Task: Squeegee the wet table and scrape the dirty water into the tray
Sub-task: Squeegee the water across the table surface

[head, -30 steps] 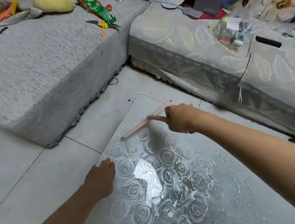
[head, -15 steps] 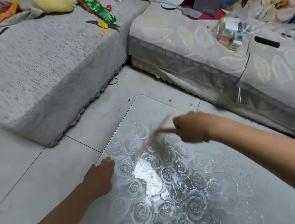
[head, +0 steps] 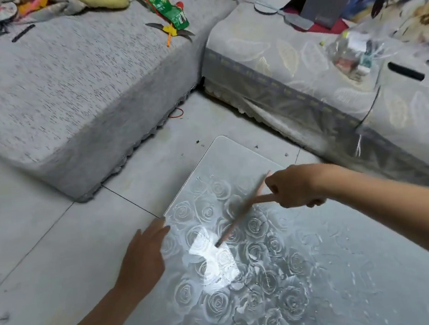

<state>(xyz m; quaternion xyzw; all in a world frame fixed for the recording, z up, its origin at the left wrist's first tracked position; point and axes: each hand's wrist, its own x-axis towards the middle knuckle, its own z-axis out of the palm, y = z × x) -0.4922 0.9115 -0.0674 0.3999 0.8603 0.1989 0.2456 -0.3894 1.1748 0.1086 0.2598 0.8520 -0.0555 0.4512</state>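
Worktop (head: 223,158) runs off the bottom and right of the shot, so only one rounded corner shows. Glossy, glassy surface with raised roses, wet streaks on the right and a glare patch in the middle. One squeegee (head: 240,212): thin pinkish blade, a bit blurry, slanted across the roses. Its handle is mostly buried in the right hand (head: 295,186), which is fisted round it. Left hand (head: 143,253) lies flat, fingers straight, at the worktop's left edge. Two grey sofas (head: 67,99) behind.
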